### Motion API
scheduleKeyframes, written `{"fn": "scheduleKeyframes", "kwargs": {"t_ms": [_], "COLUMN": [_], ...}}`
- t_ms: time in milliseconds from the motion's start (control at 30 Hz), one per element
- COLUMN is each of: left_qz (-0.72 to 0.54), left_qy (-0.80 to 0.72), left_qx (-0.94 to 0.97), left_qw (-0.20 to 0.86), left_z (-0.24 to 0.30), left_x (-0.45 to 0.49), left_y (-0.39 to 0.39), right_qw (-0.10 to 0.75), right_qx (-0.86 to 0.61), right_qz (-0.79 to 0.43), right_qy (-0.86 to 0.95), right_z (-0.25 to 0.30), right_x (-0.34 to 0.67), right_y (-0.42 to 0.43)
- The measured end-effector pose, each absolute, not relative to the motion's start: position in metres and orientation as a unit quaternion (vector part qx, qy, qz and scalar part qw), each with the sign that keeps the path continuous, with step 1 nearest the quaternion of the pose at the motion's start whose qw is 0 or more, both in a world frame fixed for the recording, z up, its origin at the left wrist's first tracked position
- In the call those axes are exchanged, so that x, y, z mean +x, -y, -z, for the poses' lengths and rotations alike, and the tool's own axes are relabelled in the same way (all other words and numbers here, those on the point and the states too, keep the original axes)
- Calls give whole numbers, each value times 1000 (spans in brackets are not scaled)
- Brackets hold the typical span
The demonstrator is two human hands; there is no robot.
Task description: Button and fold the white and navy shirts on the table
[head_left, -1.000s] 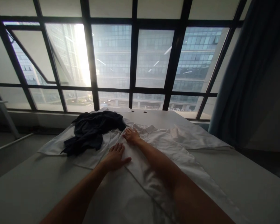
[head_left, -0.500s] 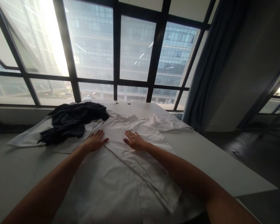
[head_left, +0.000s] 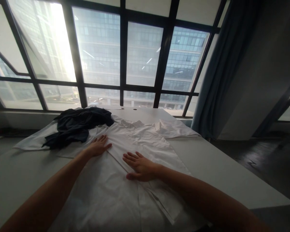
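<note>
A white shirt [head_left: 106,190] lies spread on the table, its collar pointing toward the window. One sleeve is laid diagonally across the shirt's front, its cuff end near the lower right. My left hand [head_left: 98,146] rests flat with fingers outstretched near the shirt's left shoulder, at the sleeve's upper end. Flat on the sleeve around its middle is my right hand [head_left: 141,167], fingers extended and thumb apart. The other sleeve [head_left: 176,129] stretches out to the right, beyond my right hand. Neither hand grips anything.
Dark crumpled cloth [head_left: 79,125] lies on more white fabric [head_left: 33,135] at the table's back left. The white table [head_left: 222,170] has its edge along the right. Behind it stand black-framed windows [head_left: 122,64] and a blue curtain [head_left: 212,87].
My right hand has slid down along the sleeve toward me, from the upper chest to the middle of the shirt. My left hand has stayed at the shoulder.
</note>
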State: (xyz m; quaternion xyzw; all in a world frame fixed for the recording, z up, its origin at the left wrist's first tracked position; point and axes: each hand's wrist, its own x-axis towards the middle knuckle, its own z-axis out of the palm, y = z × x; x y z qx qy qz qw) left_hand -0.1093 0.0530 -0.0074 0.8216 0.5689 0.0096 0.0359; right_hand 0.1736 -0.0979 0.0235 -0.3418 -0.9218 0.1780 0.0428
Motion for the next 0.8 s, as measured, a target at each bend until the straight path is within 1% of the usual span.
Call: {"fn": "scheduleKeyframes", "kwargs": {"t_ms": [267,400,467,533,600,633,667,733,800], "left_qz": [-7,5,15,12,-13,-31,-44,-54,-56], "left_qy": [-568,-554,-556,-554,-519,-487,-450,-394,-374], "left_qx": [823,832,831,833,854,873,892,916,921], "left_qw": [12,2,6,-3,-14,-12,3,53,91], "left_z": [13,7,0,-6,-9,-8,-7,-1,5], "left_x": [-108,-107,-102,-93,-79,-71,-62,-47,-38], "left_y": [-58,-66,-69,-67,-57,-50,-43,-27,-17], "right_qw": [50,50,75,145,239,267,278,272,277], "right_qx": [-346,-339,-341,-408,-558,-647,-717,-814,-857], "right_qz": [-166,-179,-200,-208,-171,-138,-121,-159,-167], "right_qy": [922,922,915,877,776,701,628,488,402], "right_z": [-21,-16,-17,-23,-33,-38,-42,-47,-45], "right_x": [180,178,184,203,235,256,278,322,359], "right_y": [94,83,66,42,15,2,-9,-25,-34]}}
